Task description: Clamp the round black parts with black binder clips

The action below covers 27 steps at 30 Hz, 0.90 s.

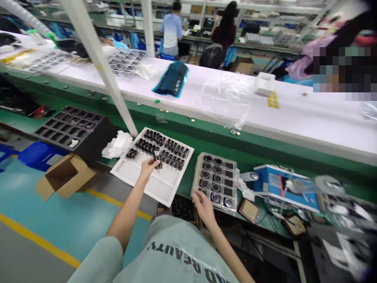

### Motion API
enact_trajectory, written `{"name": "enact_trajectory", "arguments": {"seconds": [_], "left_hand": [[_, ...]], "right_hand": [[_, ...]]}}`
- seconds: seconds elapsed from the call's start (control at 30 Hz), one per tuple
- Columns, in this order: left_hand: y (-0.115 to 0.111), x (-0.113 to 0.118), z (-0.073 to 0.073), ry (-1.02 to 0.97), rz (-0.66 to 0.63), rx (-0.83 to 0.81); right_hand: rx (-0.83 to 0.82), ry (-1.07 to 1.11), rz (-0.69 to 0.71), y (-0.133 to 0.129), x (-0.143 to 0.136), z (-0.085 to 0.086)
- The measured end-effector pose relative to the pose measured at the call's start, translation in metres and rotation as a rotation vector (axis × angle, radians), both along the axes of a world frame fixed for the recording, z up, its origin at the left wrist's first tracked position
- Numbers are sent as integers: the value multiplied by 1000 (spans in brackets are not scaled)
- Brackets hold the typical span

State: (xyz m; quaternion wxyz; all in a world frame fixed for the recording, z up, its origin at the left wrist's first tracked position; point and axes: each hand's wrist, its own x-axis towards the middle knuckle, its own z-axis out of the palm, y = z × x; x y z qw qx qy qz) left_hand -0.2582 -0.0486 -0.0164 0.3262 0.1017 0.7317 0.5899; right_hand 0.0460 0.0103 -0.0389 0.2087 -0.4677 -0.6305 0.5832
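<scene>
My left hand (149,167) is closed, its thumb and fingers pinching a small black part (158,162) with pale, shiny strips. It is over the white tray (159,190), where rows of small black parts (175,148) fill the far compartments and a few more lie at the left. The near compartments show bare white. My right hand (204,206) is by the near left corner of a clear plastic tray (194,173), its fingers loosely bent and apart. Nothing shows in it. Round black-rimmed pieces and dark square pieces sit in this tray's pockets.
Left of me are a black foam tray (63,125), crumpled white wrap (119,144) and an open cardboard box (66,175). At right lie a blue box (282,186), a brown pad (249,210) and cables. A slanted white post (108,78) rises before the raised white belt (206,74). People work beyond.
</scene>
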Motion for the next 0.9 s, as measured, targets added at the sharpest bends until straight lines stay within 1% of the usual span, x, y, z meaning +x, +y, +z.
{"name": "enact_trajectory", "arguments": {"seconds": [0.03, 0.07, 0.13, 0.2, 0.27, 0.33, 0.43, 0.5, 0.57, 0.67, 0.8, 0.9], "left_hand": [[7, 27, 7, -123, -69, 104], [14, 55, 14, -225, -146, 171], [26, 106, 29, -385, -289, 249], [36, 143, 44, -489, -368, 282], [44, 164, 55, -542, -375, 309], [50, 174, 61, -562, -350, 345], [58, 187, 64, -556, -367, 313], [64, 198, 64, -527, -407, 258], [70, 212, 63, -486, -443, 229], [78, 227, 63, -443, -462, 195], [82, 233, 61, -428, -431, 153], [80, 235, 55, -452, -411, 121]], "right_hand": [[-65, 83, 5, 6, -10, 8], [-136, 173, 12, 12, -18, 15], [-232, 290, 27, 25, -27, 25], [-233, 301, -11, 36, -24, 31], [-184, 260, -108, 44, -11, 33], [-157, 244, -195, 47, 6, 34], [-159, 266, -213, 48, 31, 39], [-129, 257, -194, 47, 43, 44], [-65, 224, -175, 46, 52, 49], [32, 142, -136, 47, 62, 55], [81, 58, -21, 49, 76, 60], [94, 76, 54, 48, 85, 61]]}}
